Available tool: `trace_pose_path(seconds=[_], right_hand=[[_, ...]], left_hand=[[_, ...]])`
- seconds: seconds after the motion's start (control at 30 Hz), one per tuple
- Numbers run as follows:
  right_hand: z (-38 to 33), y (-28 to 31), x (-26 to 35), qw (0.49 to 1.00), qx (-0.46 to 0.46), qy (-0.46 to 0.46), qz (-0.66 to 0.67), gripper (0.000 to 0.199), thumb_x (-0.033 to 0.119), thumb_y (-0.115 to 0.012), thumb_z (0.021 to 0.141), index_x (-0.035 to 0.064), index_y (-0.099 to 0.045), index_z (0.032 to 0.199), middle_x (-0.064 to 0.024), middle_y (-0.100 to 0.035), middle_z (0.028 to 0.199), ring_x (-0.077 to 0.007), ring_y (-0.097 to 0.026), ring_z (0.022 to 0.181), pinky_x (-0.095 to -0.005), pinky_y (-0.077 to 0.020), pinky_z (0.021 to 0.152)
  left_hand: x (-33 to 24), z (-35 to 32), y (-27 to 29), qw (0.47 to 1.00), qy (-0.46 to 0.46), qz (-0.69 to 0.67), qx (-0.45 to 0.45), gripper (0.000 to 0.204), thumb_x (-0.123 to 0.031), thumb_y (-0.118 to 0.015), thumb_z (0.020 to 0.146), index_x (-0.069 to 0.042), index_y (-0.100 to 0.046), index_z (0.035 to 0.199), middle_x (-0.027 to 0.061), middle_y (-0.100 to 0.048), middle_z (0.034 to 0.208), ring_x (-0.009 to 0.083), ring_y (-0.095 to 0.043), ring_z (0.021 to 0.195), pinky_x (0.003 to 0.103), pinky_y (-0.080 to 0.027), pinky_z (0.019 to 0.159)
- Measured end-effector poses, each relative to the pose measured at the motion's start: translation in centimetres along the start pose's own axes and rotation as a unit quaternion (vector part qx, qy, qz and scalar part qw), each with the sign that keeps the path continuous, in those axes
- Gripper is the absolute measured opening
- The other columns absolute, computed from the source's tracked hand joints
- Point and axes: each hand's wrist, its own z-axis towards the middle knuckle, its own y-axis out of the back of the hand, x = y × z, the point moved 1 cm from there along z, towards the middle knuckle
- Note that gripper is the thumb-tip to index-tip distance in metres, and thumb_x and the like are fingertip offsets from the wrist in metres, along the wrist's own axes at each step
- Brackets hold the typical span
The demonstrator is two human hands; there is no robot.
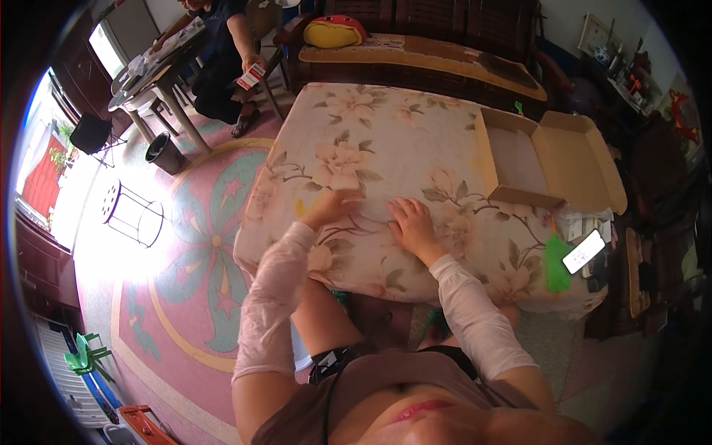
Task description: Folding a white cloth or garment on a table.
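A floral tablecloth (pixel 371 141) covers the table in front of me. My left hand (pixel 334 208) is over the cloth near the middle, its fingers stretched to the right and slightly blurred, with nothing visible in them. Beside it, my right hand (pixel 412 227) rests on the cloth with fingers spread, holding nothing. A small gap lies between the two hands. A yellow patch (pixel 300 208) shows on the cloth just left of my left hand; I cannot tell whether it is a loose thing or part of the print. Pale sleeves cover both forearms.
An opened cardboard box (pixel 521 196) lies at the table's right. Nearer me are a green bag or pouch (pixel 557 267) and a phone (pixel 584 252) with a lit screen. A wooden bench (pixel 415 55) stands behind; another person (pixel 222 59) sits far left, holding a red-and-white packet (pixel 251 76).
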Motion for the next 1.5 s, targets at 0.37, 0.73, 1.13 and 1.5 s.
trace_pose_path(seconds=[0.37,0.73,1.13,1.5], right_hand=[[1.1,-0.6,1.5,0.993,0.081,0.017,0.08,0.033,0.022,-0.066,0.086,0.0179,-0.068,0.118,0.0016,-0.063,0.122,-0.0245,-0.054,0.109,-0.041,-0.042,0.093],[0.9,-0.8,0.5,0.992,0.058,0.023,0.108,0.025,0.019,-0.063,0.084,0.0165,-0.069,0.108,-0.0022,-0.065,0.115,-0.0251,-0.058,0.106,-0.0423,-0.0454,0.09],[1.6,-1.6,0.9,0.99,0.082,-0.012,0.116,0.026,0.017,-0.068,0.084,0.0181,-0.073,0.11,0.0004,-0.066,0.112,-0.0242,-0.056,0.104,-0.0394,-0.0443,0.091],[-4.6,3.6,1.9,0.988,0.041,0.042,0.145,0.027,0.012,-0.072,0.077,0.0157,-0.072,0.104,-0.0003,-0.065,0.1,-0.025,-0.057,0.098,-0.0391,-0.0463,0.088]], left_hand=[[11.7,6.2,28.8,0.799,0.156,-0.339,-0.471,0.046,-0.034,-0.062,0.094,-0.007,-0.049,0.128,0.0028,-0.051,0.093,0.0173,-0.052,0.083,0.032,-0.046,0.072],[11.4,13.8,31.7,0.616,0.057,-0.616,-0.487,0.034,-0.026,-0.052,0.096,0.003,-0.053,0.113,0.0158,-0.063,0.104,0.0319,-0.064,0.097,0.043,-0.052,0.09],[0.5,2.5,20.4,0.526,-0.121,-0.823,-0.176,0.036,-0.008,-0.062,0.085,0.008,-0.051,0.115,0.0227,-0.054,0.116,0.0351,-0.051,0.112,0.046,-0.047,0.102],[-18.0,-13.1,8.4,0.33,-0.135,-0.91,-0.21,0.042,-0.012,-0.061,0.092,0.007,-0.045,0.126,0.0205,-0.049,0.124,0.0339,-0.045,0.123,0.045,-0.04,0.11]])
